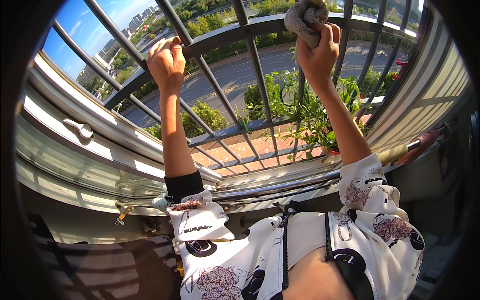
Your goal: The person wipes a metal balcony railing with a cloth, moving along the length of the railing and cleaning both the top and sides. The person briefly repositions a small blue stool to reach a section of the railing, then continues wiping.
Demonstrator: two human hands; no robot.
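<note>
My left hand (167, 62) is closed around the dark metal window guard (217, 35), where an upright bar meets the upper crossbar. Farther right, my right hand (320, 56) grips a bunched grey cloth (306, 18). The cloth lies against the same crossbar and hides a stretch of it and part of an upright bar. Both arms reach out through the window opening. Below my right forearm, a leafy green potted plant (315, 120) stands by the bars.
A white window frame (123, 150) with a handle (79, 128) is on the left. Metal rails (270, 190) run along the sill in front of me. A red clip (400, 68) hangs on the guard at right. A road (232, 75) and trees lie far below.
</note>
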